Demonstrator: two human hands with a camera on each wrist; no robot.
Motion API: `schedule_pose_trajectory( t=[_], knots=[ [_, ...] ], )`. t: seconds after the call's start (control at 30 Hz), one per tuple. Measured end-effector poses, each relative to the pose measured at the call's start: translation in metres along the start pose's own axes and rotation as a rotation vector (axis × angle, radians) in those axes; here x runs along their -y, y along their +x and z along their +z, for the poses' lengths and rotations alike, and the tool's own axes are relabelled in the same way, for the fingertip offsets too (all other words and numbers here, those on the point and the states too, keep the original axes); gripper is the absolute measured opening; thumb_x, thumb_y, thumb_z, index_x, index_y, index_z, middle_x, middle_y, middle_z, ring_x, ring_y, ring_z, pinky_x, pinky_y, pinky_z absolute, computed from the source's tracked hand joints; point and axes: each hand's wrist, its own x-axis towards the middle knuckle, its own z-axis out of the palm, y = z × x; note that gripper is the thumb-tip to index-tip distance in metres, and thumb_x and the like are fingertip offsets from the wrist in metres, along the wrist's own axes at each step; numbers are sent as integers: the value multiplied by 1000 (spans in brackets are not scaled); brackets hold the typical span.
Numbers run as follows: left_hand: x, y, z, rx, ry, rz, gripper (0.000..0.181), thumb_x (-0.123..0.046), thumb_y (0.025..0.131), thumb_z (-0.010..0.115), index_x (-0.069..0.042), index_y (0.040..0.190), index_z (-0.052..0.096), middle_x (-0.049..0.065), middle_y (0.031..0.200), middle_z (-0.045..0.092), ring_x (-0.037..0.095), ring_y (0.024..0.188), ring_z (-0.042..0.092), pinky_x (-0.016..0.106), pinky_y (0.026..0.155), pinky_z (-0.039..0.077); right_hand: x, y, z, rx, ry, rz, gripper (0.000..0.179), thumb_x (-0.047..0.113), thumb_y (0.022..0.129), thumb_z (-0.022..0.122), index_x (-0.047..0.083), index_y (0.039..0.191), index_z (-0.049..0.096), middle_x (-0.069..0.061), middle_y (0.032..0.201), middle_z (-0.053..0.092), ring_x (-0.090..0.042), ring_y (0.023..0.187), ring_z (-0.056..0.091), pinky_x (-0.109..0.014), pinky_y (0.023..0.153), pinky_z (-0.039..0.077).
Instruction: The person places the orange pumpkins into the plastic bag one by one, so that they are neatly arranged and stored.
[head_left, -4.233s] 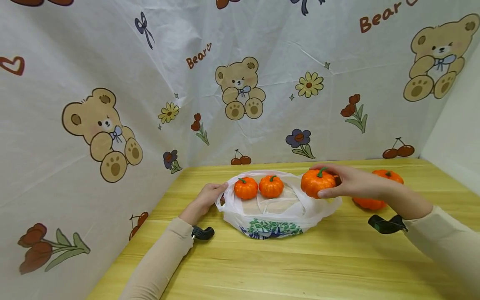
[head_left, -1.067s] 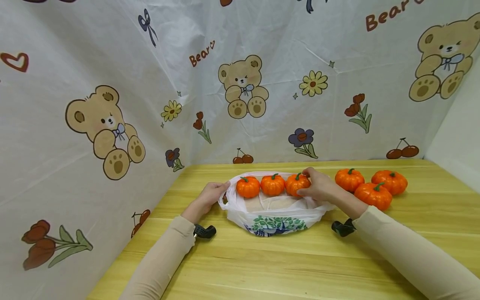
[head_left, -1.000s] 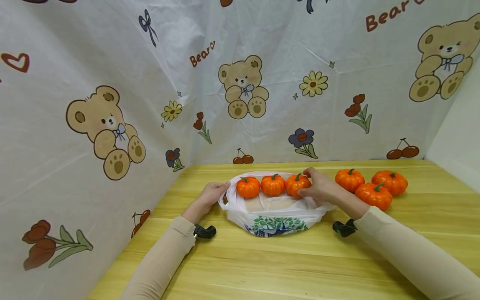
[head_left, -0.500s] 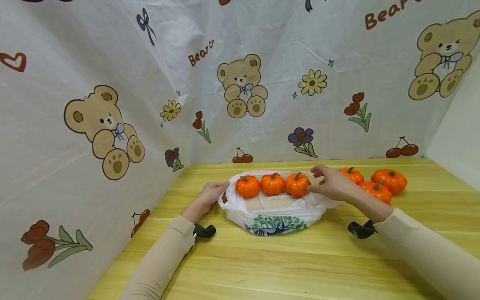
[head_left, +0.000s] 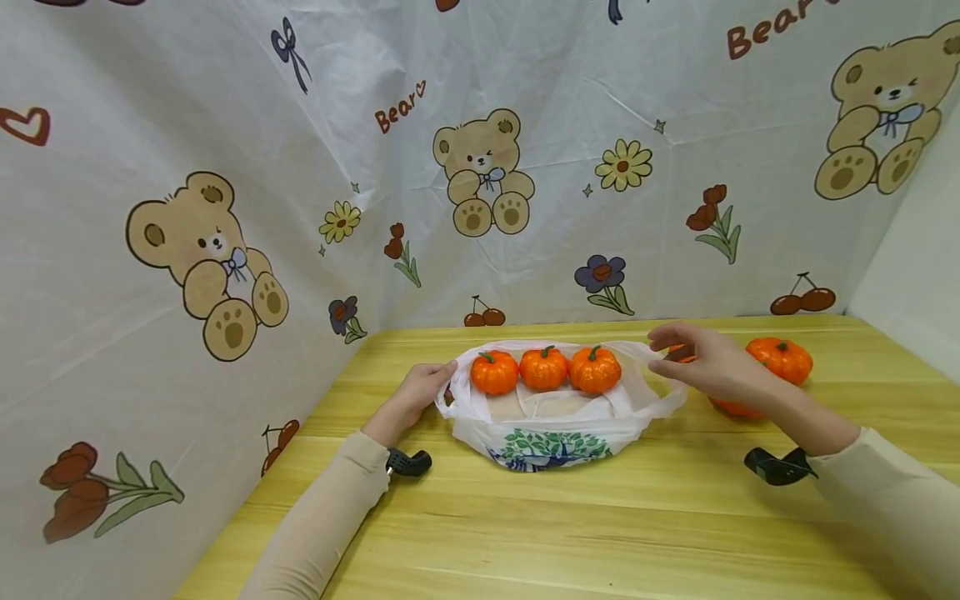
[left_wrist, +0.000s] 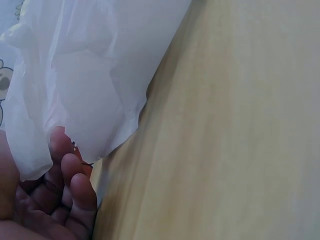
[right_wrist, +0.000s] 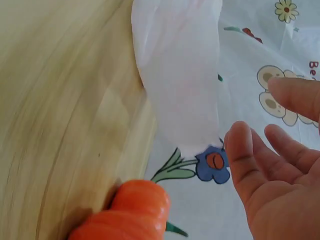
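In the head view my left hand (head_left: 417, 392) pinches the left edge of a white plastic bag (head_left: 555, 446) printed with a green tree. The left wrist view shows the bag's thin film (left_wrist: 95, 80) between that hand's thumb and fingers. Three small orange pumpkins with green stems sit in a row in the bag's mouth: a left one (head_left: 494, 372), a middle one (head_left: 543, 367) and a right one (head_left: 595, 369). My right hand (head_left: 708, 362) is just right of the bag, fingers spread and holding nothing. Behind it, an orange pumpkin (head_left: 780, 360) stands on the table, with others partly hidden.
The wooden table (head_left: 525, 533) runs back to a white cloth backdrop (head_left: 555, 83) with bears and flowers. A white wall (head_left: 911, 275) rises at the right. In the right wrist view a pumpkin (right_wrist: 130, 212) lies low, near the bag's handle (right_wrist: 182, 85).
My right hand brought a third pumpkin into the bag, let it go beside the other two, and moved back right toward the pumpkins on the table. My left hand has kept its grip.
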Motion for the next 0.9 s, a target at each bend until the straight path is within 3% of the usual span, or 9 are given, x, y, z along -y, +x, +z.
schedule_pose_trajectory(
  t=[0.33,0.43,0.5,0.53,0.67,0.77,0.83,0.9],
  knots=[
    [1,2,1,-30,-4,18,41,-40,108,53,-5,101,72,-1,68,60,11,62,55,24,61,48,-25,-18,-30,-42,-57,1,52,40,100,69,7,138,57,-21,136,62,-42,121,62,-47,91,55],
    [1,4,1,-32,-3,18,41,-41,108,53,-4,104,72,-1,69,61,11,63,56,23,62,49,-35,-21,-39,-58,-51,-9,50,34,100,70,5,138,57,-23,136,61,-42,121,61,-33,84,55],
    [1,4,1,-31,-3,18,42,-41,108,53,-4,107,72,-1,70,61,10,63,56,23,62,49,-43,-23,-45,-76,-42,-25,48,29,99,72,4,137,58,-23,136,62,-29,117,64,-25,81,54],
    [1,4,1,-28,-4,19,42,-41,108,53,-4,108,72,-1,70,61,10,63,56,23,62,49,-48,-24,-48,-82,-34,-29,47,27,98,73,4,137,58,-20,134,63,-20,114,65,-22,80,53],
    [2,5,2,-26,-10,19,42,-41,108,53,-4,114,72,-2,71,62,9,64,57,23,63,49,-66,-29,-59,-106,-13,-22,47,25,97,75,7,137,58,18,123,63,16,102,51,-15,77,50],
    [1,4,2,-28,-8,20,42,-41,108,52,-4,114,72,-2,71,62,9,64,57,23,62,49,-81,-32,-66,-112,8,-23,48,24,97,74,7,137,56,37,113,52,21,99,48,-16,75,51],
    [1,4,2,-30,-5,22,42,-41,108,53,-4,114,72,-2,70,61,10,63,56,23,62,49,-90,-32,-70,-111,4,-6,49,26,97,74,8,139,54,39,113,50,20,100,48,-18,75,52],
    [1,4,2,-31,-4,22,42,-41,108,53,-4,114,71,-1,69,61,10,62,56,24,61,49,-98,-33,-74,-108,-4,20,52,29,98,73,8,140,52,37,115,50,9,106,53,-30,82,57]
  ],
)
